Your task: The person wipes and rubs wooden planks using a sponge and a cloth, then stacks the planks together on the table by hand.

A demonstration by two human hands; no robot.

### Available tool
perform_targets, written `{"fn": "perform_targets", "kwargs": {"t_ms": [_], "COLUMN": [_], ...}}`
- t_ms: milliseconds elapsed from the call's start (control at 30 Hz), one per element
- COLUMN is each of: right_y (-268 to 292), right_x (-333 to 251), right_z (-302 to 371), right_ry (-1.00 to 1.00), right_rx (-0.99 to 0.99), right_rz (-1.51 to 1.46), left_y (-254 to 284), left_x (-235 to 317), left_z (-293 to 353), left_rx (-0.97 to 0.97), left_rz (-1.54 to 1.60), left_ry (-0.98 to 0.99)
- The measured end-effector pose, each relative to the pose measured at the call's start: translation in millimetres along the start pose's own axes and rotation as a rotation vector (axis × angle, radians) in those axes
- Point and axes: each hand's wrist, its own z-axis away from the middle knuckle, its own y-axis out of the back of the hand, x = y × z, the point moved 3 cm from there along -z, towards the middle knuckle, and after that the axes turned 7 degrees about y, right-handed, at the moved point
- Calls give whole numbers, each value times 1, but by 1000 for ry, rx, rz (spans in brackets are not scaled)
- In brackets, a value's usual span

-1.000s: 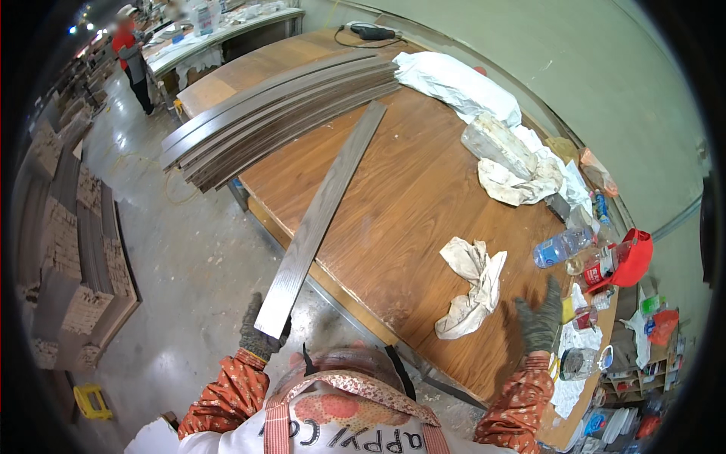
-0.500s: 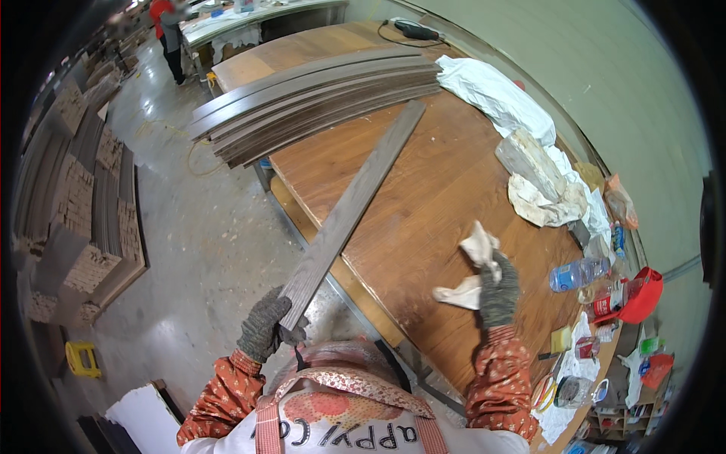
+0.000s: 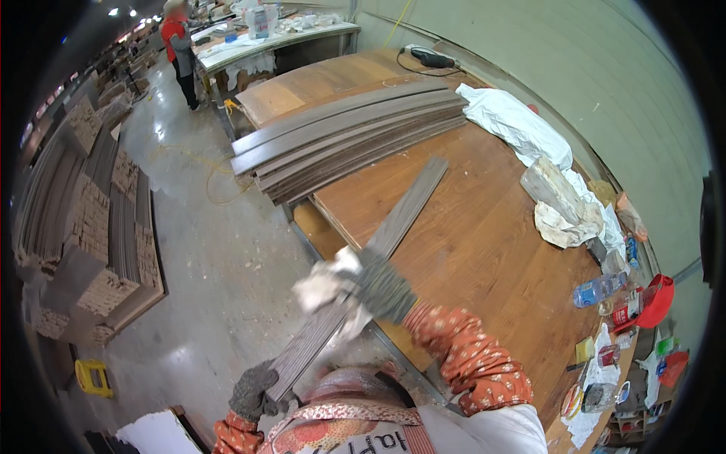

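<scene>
A long narrow grey-brown wood plank (image 3: pixel 411 204) slants from the brown tabletop (image 3: pixel 484 242) over its edge towards me. Its near end is gripped by my left hand (image 3: pixel 254 390), which wears a dark grey knit glove. My right hand (image 3: pixel 384 289), gloved the same way, is closed on a crumpled white cloth (image 3: pixel 325 286). That cloth lies across the middle of the plank, partly wrapped over its sides and smeared by motion. The hand and cloth hide the plank's middle stretch.
A stack of similar planks (image 3: pixel 348 140) lies across the table's far part. White sheeting (image 3: pixel 518 125), a wrapped block (image 3: pixel 552 185) and plastic bottles (image 3: pixel 600 290) line the wall side. More stacked planks (image 3: pixel 98 227) and a yellow stool (image 3: pixel 93 378) stand left. A person (image 3: pixel 180 57) stands far off.
My right hand has swung left with the cloth, from above the tabletop onto the plank. My left hand still holds the plank's near end. The view has shifted, showing more of the far room.
</scene>
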Motion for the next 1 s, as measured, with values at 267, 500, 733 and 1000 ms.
{"fn": "perform_targets", "kwargs": {"t_ms": [267, 500, 733, 1000], "right_y": [146, 158, 163, 158], "right_x": [105, 102, 59, 8], "right_z": [29, 157, 205, 194], "right_ry": [-316, -196, 49, -106], "right_rx": [978, 1347, 1293, 793], "right_rz": [360, -1393, -1453, -1037], "left_y": [48, 38, -9, -301], "left_x": [50, 95, 151, 147], "left_z": [1, -76, -105, -166], "left_rx": [41, 30, 875, -233], "left_rz": [-128, -200, -1532, -1228], "left_ry": [81, 20, -1082, -826]}}
